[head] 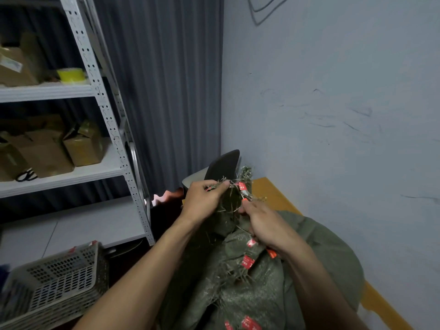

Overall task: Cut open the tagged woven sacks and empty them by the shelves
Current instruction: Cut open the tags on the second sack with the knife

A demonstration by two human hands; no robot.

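Observation:
A dark green woven sack [257,287] lies bunched in front of me, with several red tags [247,262] on it. Its frayed neck [232,201] stands up between my hands. My left hand [202,198] grips the gathered neck near a red tag [241,186]. My right hand [264,225] holds a small cutting tool with an orange handle end [271,253]; its metal tip [245,195] is at the tie of the neck, just below that tag.
A grey metal shelf rack [112,129] with cardboard boxes [83,146], yellow tape [71,75] and black scissors [26,175] stands left. A perforated plastic basket [59,277] sits at bottom left. A dark chair back [225,164] and a yellow table edge [273,191] are behind the sack, by the wall.

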